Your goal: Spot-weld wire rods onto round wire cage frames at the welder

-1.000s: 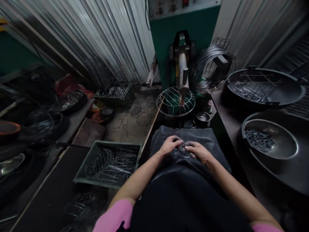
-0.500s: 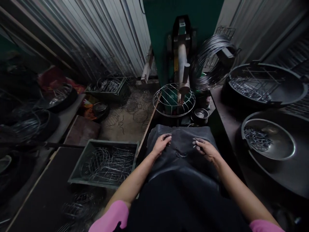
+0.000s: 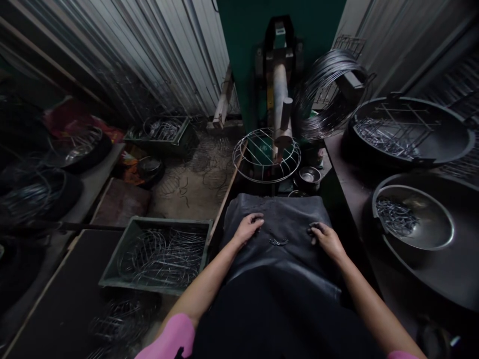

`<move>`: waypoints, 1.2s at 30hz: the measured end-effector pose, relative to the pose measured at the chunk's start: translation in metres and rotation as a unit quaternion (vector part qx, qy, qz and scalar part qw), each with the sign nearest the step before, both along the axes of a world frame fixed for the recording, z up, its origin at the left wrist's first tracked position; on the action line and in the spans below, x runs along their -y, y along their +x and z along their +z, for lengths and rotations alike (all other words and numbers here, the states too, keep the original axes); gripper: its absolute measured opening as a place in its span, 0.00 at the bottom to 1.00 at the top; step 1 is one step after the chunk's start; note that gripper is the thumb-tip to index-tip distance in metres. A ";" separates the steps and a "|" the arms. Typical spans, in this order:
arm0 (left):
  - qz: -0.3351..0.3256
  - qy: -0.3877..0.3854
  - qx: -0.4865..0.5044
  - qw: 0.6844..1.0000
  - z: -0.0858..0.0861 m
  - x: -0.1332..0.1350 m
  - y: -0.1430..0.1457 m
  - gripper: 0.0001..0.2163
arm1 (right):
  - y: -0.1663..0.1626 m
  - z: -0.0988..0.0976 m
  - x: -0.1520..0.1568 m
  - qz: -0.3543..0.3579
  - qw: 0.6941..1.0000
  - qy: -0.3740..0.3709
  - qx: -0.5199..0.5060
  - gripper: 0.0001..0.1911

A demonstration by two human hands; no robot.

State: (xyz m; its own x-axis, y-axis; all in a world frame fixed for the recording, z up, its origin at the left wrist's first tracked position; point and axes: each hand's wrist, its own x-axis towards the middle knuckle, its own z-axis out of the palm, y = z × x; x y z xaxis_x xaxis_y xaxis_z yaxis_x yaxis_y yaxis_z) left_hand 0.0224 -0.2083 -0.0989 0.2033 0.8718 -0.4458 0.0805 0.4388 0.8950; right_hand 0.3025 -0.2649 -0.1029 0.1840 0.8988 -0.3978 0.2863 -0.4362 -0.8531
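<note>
My left hand (image 3: 250, 228) is over the left side of a dark leather-like apron (image 3: 245, 204) across my lap. Its fingers are bent, with a small gap to the thumb and nothing visible between them. On the right side, my right hand (image 3: 325, 239) is closed in a pinch; what its fingertips hold, if anything, is hidden. Several short curved wire pieces (image 3: 279, 243) lie on the apron between both hands. Beyond, a round wire rack (image 3: 243, 169) sits level at the tip of a machine's metal arm (image 3: 280, 94), touched by neither hand.
A green crate (image 3: 129, 252) of bent wires stands at left. To the right are a metal bowl (image 3: 437, 219) with small wire pieces and a large dark pan (image 3: 449, 114) holding more. A wire coil (image 3: 337, 62) hangs beside the machine. Small metal bowls (image 3: 310, 174) sit below it.
My right hand has moved slightly right, away from the wire pieces, and its fingers are more curled in. My left hand has barely moved. The view has shifted slightly.
</note>
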 end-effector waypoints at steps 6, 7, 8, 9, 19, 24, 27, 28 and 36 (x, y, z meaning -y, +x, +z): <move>-0.040 0.035 -0.011 0.999 0.015 -0.001 0.020 0.18 | -0.018 0.020 -0.008 -0.023 0.991 -0.041 -0.127 0.17; -0.060 0.060 -0.009 0.996 0.020 -0.002 0.027 0.17 | -0.024 0.025 -0.011 -0.005 0.990 -0.043 -0.137 0.17; -0.078 0.090 -0.009 0.993 0.027 -0.003 0.035 0.16 | -0.031 0.029 -0.014 0.017 0.989 -0.044 -0.141 0.16; -0.091 0.121 -0.015 0.988 0.033 -0.003 0.043 0.16 | -0.037 0.034 -0.018 0.036 0.989 -0.043 -0.139 0.16; -0.045 0.207 -0.061 0.975 0.050 -0.001 0.067 0.08 | -0.068 0.045 -0.031 0.079 0.990 0.012 -0.120 0.11; -0.072 0.153 -0.036 0.985 0.043 -0.009 0.056 0.09 | -0.066 0.048 -0.033 0.071 0.958 -0.086 -0.263 0.10; -0.105 0.177 -0.040 0.978 0.045 -0.009 0.057 0.08 | -0.066 0.048 -0.034 0.063 0.944 -0.116 -0.303 0.10; -0.118 0.183 -0.035 0.976 0.045 -0.008 0.057 0.07 | -0.065 0.048 -0.033 0.060 0.942 -0.119 -0.309 0.10; 0.151 0.166 -0.048 0.973 0.059 -0.063 0.008 0.17 | -0.011 0.034 -0.017 -0.069 0.991 0.102 -0.042 0.17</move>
State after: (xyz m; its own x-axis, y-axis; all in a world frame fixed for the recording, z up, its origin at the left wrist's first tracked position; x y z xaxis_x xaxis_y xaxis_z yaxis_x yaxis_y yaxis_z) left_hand 0.0306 -0.1450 -0.0400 -0.1137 0.9845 -0.1338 0.0820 0.1435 0.9862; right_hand 0.2918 -0.2478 -0.0692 0.2856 0.9307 -0.2287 0.1596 -0.2815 -0.9462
